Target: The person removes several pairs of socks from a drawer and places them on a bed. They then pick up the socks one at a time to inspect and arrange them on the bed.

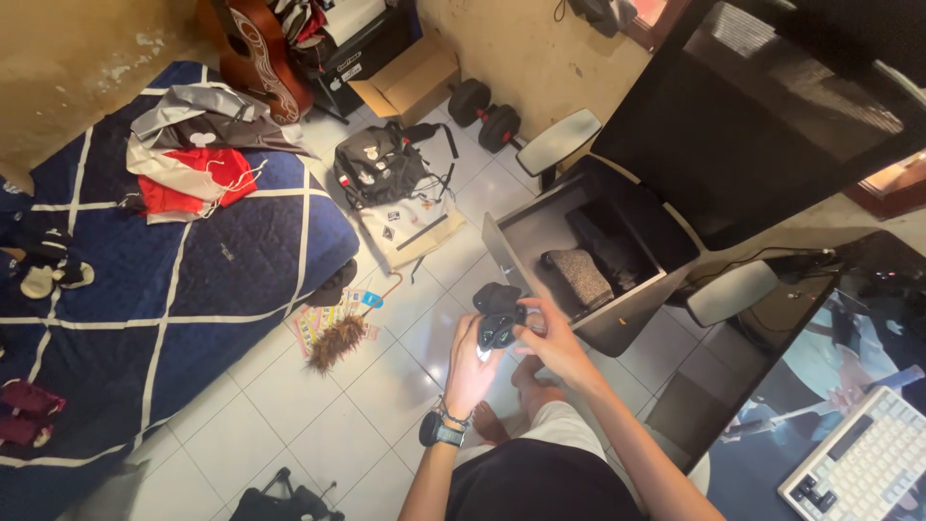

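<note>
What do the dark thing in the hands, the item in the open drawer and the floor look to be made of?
Dark bundle, held by left hand and right hand: probably soft fabric, matte and bunched. Folded item in the drawer: seemingly coarse grey knit. Floor: glossy pale tiles with grout lines.

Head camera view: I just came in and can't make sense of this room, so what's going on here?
A person seated over a white tiled floor holds a small black object, possibly a folded pouch or gadget, in both hands. The left hand, with a watch on its wrist, supports it from below; the right hand grips its side. Just beyond stands an open drawer with a grey folded cloth inside. A blue bed lies to the left, and a black backpack is on the floor.
</note>
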